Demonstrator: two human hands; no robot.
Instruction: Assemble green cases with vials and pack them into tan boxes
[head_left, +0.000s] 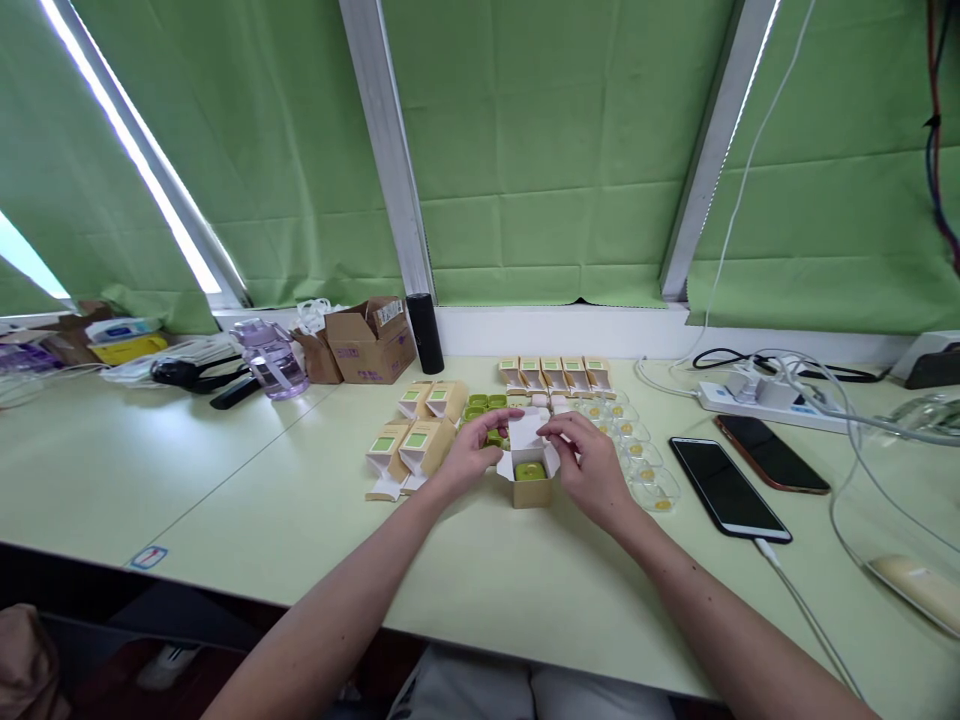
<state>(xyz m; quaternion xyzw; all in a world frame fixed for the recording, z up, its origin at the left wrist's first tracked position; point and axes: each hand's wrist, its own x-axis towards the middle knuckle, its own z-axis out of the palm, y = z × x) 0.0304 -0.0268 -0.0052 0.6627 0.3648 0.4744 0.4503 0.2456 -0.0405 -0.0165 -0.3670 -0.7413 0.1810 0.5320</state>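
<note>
A small cardboard box (532,495) stands upright in front of me, its white-lined lid and side flaps raised. Inside it sits a green square-looking item (530,471). My left hand (474,450) is at the lid's left side, fingertips on its upper corner and thumb near the left flap. From the right, my right hand (589,462) pinches the lid's edge between thumb and fingers. Just behind the hands, several green pieces (480,402) lie together, partly hidden. Clear plastic cups (645,470) with yellow spots stand in rows beside my right hand.
Several similar small boxes (425,445) stand to the left, and a row of more boxes (553,376) at the back. Two phones (729,488) and a power strip (772,400) with cables are at right. A carton (373,345), black cylinder (425,333) and purple bottle (271,358) stand back left.
</note>
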